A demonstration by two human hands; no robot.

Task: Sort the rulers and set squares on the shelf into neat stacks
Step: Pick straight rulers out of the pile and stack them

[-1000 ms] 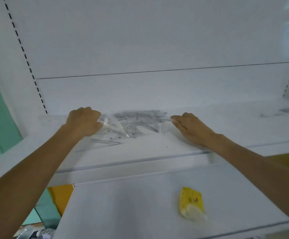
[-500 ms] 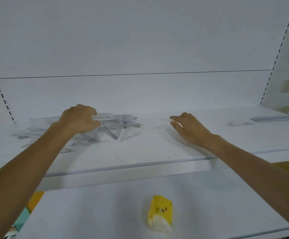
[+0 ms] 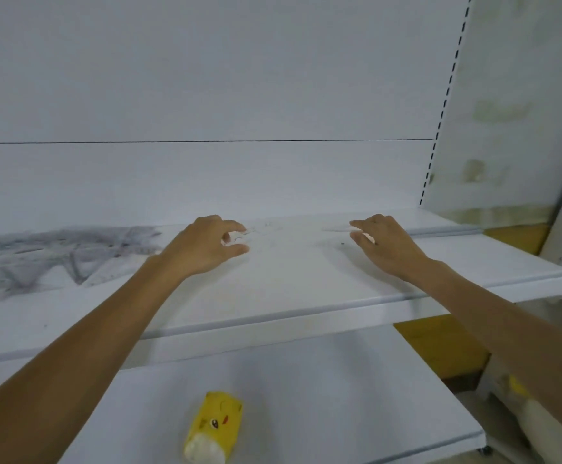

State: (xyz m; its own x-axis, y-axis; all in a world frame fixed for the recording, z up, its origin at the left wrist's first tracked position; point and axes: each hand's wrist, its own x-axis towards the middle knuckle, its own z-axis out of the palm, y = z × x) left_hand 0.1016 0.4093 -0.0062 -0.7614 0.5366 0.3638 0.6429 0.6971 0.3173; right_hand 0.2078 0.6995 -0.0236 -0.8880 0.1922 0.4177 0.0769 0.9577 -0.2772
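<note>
A jumbled pile of clear rulers and set squares (image 3: 55,252) lies blurred on the left part of the white upper shelf (image 3: 306,283). My left hand (image 3: 206,246) and my right hand (image 3: 386,242) hover over the shelf's middle and right. A faint clear ruler (image 3: 293,229) spans between them, just above the shelf surface. My left thumb and fingers pinch its left end. The fingertips of my right hand pinch its right end. The ruler is nearly see-through, and its edges are hard to trace.
A long thin grey strip (image 3: 447,232) lies along the back right of the upper shelf. On the lower shelf (image 3: 340,396) sits a yellow cartoon tissue pack (image 3: 214,426). A slotted upright (image 3: 440,122) and a side panel close the right end.
Both hands have moved right, away from the pile, carrying the clear ruler between them. The view has panned right, so the pile now sits at the far left.
</note>
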